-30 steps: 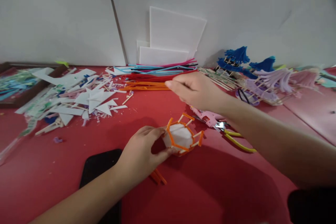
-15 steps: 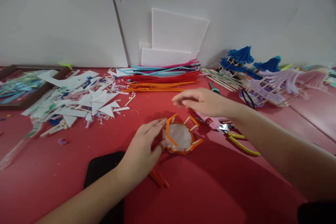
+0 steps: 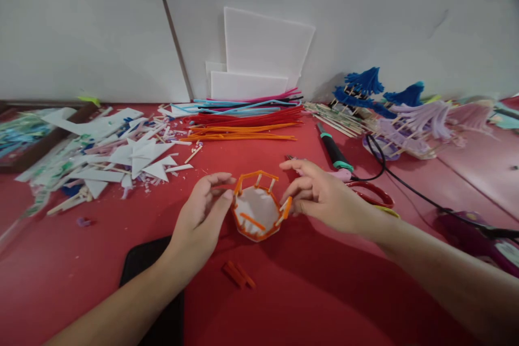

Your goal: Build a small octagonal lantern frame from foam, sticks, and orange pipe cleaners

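On the red table sits a small many-sided craft base (image 3: 254, 206), a pale grey floor edged with orange pipe cleaner. Short pale sticks rise from its edge and carry orange pipe-cleaner rails, with gaps between some of them. My left hand (image 3: 206, 211) pinches its left side, thumb tip at the rim and fingers curled behind. My right hand (image 3: 324, 194) is at the right side, fingers loosely bent and apart, close to a raised orange rail; whether they touch it is unclear. Short cut orange pieces (image 3: 239, 274) lie in front of the base.
Paper and stick scraps (image 3: 138, 157) heap up at left. Pipe cleaners (image 3: 247, 119) lie behind in colour rows. A black-and-teal handled tool (image 3: 335, 147), red-handled scissors (image 3: 375, 194) and a purple corded device (image 3: 478, 235) are at right. A black phone-like slab (image 3: 156, 303) lies near my left forearm.
My right hand has come down from above to the base's right side. The base has turned, and its rails sit at other angles. The view has shifted slightly right, with the purple device now showing.
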`<action>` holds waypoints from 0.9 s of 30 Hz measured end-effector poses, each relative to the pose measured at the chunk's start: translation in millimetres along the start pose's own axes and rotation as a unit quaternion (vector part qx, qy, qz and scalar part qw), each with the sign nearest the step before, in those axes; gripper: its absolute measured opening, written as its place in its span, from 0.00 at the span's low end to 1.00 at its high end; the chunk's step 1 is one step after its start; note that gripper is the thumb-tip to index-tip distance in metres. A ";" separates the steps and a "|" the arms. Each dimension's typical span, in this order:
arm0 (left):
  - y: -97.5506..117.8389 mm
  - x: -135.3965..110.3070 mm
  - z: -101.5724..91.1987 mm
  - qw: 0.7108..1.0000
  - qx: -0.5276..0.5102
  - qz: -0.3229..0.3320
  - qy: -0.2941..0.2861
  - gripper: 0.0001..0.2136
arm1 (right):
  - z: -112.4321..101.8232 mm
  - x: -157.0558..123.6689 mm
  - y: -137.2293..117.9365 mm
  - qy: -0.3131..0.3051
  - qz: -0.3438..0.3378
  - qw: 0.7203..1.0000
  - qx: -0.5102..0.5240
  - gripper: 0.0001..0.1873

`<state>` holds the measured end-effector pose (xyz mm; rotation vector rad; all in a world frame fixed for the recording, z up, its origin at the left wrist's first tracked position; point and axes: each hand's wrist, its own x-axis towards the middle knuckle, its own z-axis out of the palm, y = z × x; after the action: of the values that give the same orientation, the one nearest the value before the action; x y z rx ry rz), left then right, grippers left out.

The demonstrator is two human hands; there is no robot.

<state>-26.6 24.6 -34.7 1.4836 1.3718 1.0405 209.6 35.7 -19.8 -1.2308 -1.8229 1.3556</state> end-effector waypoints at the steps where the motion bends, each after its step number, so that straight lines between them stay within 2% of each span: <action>1: 1.9 -1.6 -1.4 0.999 0.020 0.026 0.018 0.11 | 2.9 -0.6 0.9 -0.001 0.013 1.000 0.020 0.34; 4: 7.6 -9.3 -7.1 0.983 0.089 0.143 0.068 0.06 | 10.5 0.0 1.3 -0.010 0.046 0.998 0.030 0.33; 6: 11.0 -16.9 -10.5 0.960 0.138 0.235 0.062 0.04 | 15.9 1.8 -0.1 0.006 0.054 0.998 0.023 0.28; 8: 13.8 -25.7 -11.0 0.919 0.196 0.341 -0.002 0.03 | 22.1 3.9 -1.7 0.022 0.044 0.999 0.018 0.27; 11: 15.1 -37.5 -4.5 0.815 0.296 0.483 -0.121 0.04 | 31.6 4.9 -2.8 0.044 0.024 0.999 0.013 0.24; 12: 14.7 -39.8 -1.0 0.794 0.325 0.496 -0.137 0.06 | 34.4 4.4 -2.8 0.053 0.023 0.998 0.013 0.23; 13: 13.9 -40.8 2.5 0.785 0.354 0.489 -0.139 0.07 | 36.6 3.3 -2.8 0.062 0.025 0.998 0.016 0.23; 15: 11.6 -39.4 7.9 0.781 0.398 0.468 -0.112 0.07 | 39.6 0.4 -3.2 0.073 0.030 0.997 0.024 0.22; 18: 8.1 -32.4 9.6 0.782 0.434 0.440 -0.079 0.07 | 39.6 -4.4 -5.3 0.049 0.009 0.999 0.004 0.19; 23: 4.7 -26.1 5.0 0.858 0.384 0.336 -0.061 0.03 | 36.0 -11.2 -8.0 0.032 -0.075 0.986 -0.144 0.18; 25: 3.7 -25.1 3.9 0.876 0.372 0.303 -0.046 0.02 | 36.3 -14.5 -6.6 0.029 -0.120 0.974 -0.191 0.17; 27: 2.5 -23.6 3.7 0.891 0.365 0.269 -0.020 0.05 | 37.1 -18.3 -4.2 0.046 -0.181 0.957 -0.221 0.13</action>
<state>-23.7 0.7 -34.2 2.5354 1.4311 0.8228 185.0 2.9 -26.8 -1.0691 -2.2228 0.6993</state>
